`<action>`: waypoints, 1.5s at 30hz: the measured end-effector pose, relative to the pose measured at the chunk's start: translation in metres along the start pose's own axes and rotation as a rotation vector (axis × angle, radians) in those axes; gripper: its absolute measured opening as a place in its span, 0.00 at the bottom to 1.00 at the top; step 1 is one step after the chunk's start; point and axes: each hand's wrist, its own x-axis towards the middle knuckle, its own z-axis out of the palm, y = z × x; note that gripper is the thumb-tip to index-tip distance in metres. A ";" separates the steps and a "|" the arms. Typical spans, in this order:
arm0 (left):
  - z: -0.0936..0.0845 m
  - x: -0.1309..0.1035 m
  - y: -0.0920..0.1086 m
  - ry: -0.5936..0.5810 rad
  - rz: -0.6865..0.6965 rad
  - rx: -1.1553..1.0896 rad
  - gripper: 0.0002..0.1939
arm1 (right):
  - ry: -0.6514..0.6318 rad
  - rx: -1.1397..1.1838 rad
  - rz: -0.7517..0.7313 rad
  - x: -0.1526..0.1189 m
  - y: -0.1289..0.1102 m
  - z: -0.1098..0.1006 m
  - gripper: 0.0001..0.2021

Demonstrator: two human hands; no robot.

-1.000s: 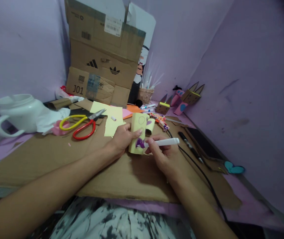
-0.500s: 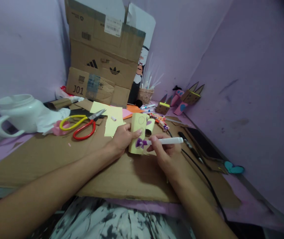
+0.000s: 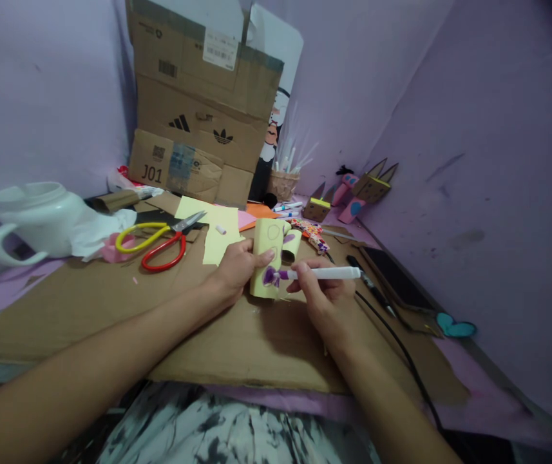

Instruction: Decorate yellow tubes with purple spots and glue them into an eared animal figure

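My left hand is closed round the left side of a yellow paper tube, its thumb pressed on the front. Outlined circles run down the tube, and the lowest one is partly coloured purple. Pinched in my right hand is a white felt-tip pen, lying almost level, with its purple tip at the lowest circle. Behind the tube lies a smaller yellow paper roll with purple spots. The pen's loose cap rests on yellow paper to the left.
Scissors with yellow and red handles lie left, near a white teapot-like jug. A cardboard box stands behind. On the right are a black cable, a dark tablet-like slab and a glue gun with a patterned body.
The pen and my right hand have shifted very slightly to the right. My left hand still holds the tube in nearly the same place.
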 end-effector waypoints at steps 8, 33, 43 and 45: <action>-0.001 0.004 -0.002 0.042 -0.029 -0.005 0.06 | 0.135 0.061 -0.031 -0.001 -0.007 -0.001 0.08; -0.001 0.001 0.000 0.032 -0.017 -0.012 0.08 | -0.095 -0.096 -0.016 -0.002 -0.004 -0.003 0.12; -0.001 0.002 -0.001 0.025 -0.017 -0.014 0.08 | -0.135 -0.094 -0.031 -0.002 -0.002 -0.001 0.12; -0.001 0.001 -0.001 0.033 -0.020 -0.008 0.08 | -0.110 -0.098 -0.023 -0.002 -0.002 -0.001 0.12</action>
